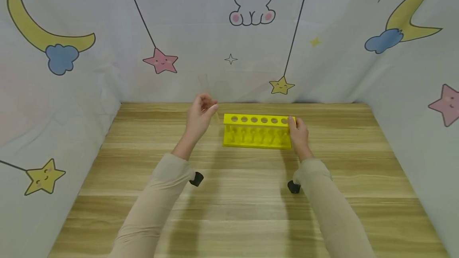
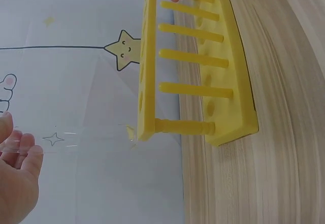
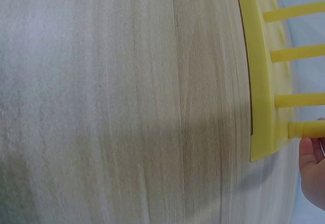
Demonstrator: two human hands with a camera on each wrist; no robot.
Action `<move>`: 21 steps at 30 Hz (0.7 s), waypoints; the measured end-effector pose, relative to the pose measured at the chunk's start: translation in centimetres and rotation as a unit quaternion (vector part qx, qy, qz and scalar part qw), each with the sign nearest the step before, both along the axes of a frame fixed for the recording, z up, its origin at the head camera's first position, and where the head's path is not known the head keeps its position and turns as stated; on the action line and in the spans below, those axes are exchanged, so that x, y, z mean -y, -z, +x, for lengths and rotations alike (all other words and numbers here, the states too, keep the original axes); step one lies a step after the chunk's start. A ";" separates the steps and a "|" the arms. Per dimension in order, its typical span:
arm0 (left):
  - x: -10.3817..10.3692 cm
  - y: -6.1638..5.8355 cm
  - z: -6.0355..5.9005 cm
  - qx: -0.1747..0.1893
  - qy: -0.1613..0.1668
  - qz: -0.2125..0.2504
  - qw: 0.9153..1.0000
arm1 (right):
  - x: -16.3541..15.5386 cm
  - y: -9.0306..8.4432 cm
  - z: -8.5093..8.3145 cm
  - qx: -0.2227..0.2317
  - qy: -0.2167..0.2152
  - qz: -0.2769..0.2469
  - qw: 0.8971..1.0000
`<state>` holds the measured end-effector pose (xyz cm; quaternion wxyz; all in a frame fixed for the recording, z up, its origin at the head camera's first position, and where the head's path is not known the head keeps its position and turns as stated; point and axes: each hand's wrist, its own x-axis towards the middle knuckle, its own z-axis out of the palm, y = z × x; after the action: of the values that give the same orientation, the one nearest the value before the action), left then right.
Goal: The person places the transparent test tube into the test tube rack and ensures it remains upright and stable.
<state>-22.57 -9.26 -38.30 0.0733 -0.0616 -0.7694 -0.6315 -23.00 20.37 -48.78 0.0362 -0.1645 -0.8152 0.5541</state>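
Entries, clock directions read from the rack in the head view.

1. One yellow plastic test-tube rack, six round holes along its upper plate, a row of upright pegs on its base; stood upright on the table, its length running from 9 to 3 o'clock.

2. One slender, clear, colourless tube, leaning with its upper end toward 11 o'clock; its lower end was near the rack's 9 o'clock end. It showed so faintly that its material and the exact place of that end could not be told.

3. Left hand, between 9 and 10 o'clock: pinched the tube between thumb and fingers.

4. Right hand, at 3 o'clock: gripped the rack's end, thumb over the upper plate.

5. Two long beige sleeves, with a small black block at the left wrist, 8 o'clock, and another at the right wrist, 5 o'clock.

6. One table, light wood-grain top, beneath all the above.

7. White printed cloth behind: white rabbit at 12 o'clock, pink smiling star at 10, small yellow smiling star at 1.
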 end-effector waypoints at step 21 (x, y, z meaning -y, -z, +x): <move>-1.5 -0.4 -1.5 -0.015 0.005 0.007 1.000 | -0.1 0.0 0.0 -0.017 0.007 0.009 1.000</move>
<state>-24.02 -7.78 -37.93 0.0822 -0.0748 -0.7635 -0.6362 -23.02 20.45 -48.79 0.0551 -0.1607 -0.8184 0.5490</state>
